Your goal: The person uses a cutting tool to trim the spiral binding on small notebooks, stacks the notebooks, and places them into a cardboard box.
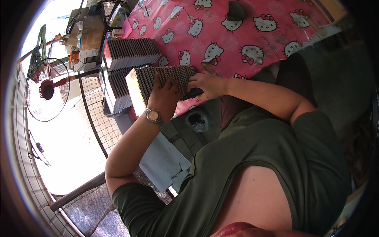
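Note:
A long row of wire-bound notebooks (142,81) stands packed together at the table's near left edge, dark binding coils facing up and a pale cover at the left end. My left hand (164,94), with a watch on its wrist, lies across the top of the row, fingers spread. At the row's right end my right hand (207,84) has its fingers bent over the last notebooks, thumb on the near side. Its fingertips are partly hidden against the dark coils.
Behind the row are two more blocks of bound books (132,53), one nearer the left edge. A pink patterned cloth (229,43) covers the table, with a dark round object (235,11) on it. A fan (47,90) and cardboard boxes (91,33) are at left.

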{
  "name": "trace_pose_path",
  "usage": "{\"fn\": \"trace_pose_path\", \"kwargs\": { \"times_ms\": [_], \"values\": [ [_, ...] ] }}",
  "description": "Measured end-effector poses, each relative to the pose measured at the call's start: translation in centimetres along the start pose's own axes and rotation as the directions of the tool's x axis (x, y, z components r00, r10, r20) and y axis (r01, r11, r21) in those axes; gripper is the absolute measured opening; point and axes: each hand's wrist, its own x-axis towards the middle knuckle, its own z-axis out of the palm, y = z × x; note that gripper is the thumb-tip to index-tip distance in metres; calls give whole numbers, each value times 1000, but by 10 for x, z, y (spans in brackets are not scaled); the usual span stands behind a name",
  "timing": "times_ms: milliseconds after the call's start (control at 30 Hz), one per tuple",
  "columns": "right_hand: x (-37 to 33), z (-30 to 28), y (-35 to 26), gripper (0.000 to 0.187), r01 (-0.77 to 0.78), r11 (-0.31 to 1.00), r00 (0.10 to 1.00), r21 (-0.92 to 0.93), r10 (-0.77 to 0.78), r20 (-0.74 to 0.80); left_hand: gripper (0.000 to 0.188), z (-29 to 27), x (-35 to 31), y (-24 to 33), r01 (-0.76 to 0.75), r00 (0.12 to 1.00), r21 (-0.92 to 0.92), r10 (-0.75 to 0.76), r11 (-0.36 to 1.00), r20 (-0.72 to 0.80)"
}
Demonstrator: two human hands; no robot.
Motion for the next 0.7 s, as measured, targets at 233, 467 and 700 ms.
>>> {"fn": "trace_pose_path", "kwargs": {
  "times_ms": [233,467,700],
  "values": [
    [17,-14,-10,37,-549,756,796,357,343,498,40,0,3,-2,-24,1000,-16,24,1000,15],
    [-2,-2,6,41,-35,999,999,-39,36,38,45,14,10,1,-34,997,-25,32,999,-75],
    [9,-15,0,38,-276,941,937,194,219,273,50,4,11,0,-10,999,-39,11,999,37]
  ]
}}
